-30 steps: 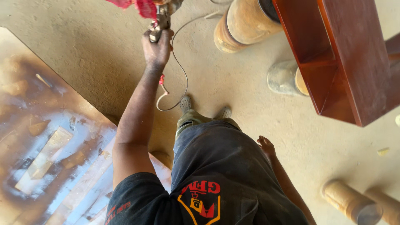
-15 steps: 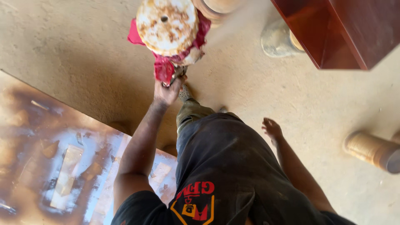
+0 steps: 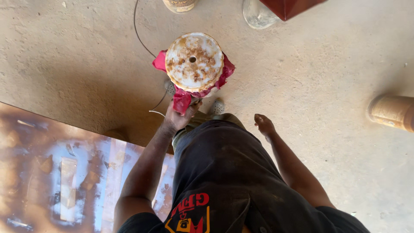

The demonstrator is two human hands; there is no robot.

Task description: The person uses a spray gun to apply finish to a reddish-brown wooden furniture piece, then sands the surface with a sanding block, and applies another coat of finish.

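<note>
My left hand (image 3: pixel 179 118) is closed around the handle of a spray gun (image 3: pixel 194 64). On top of the gun sits a round cup with a stained white lid, and a red cloth (image 3: pixel 183 100) is wrapped around the cup. A thin hose (image 3: pixel 139 34) runs from the gun across the floor to the top edge. The gun is held up in front of my legs, above my shoes (image 3: pixel 217 107). My right hand (image 3: pixel 264 125) hangs beside my hip, fingers loosely apart, holding nothing.
A board (image 3: pixel 64 172) stained brown and blue lies at the lower left. A tin (image 3: pixel 180 5), a shoe (image 3: pixel 258 15) and a red-brown wooden piece (image 3: pixel 289 6) sit along the top edge. A tan cylinder (image 3: pixel 392 112) lies at the right on the concrete floor.
My left hand has drawn the spray gun back from arm's length and lifted it towards me. The cup's lid now looks larger and nearer. My right hand has stayed by my side.
</note>
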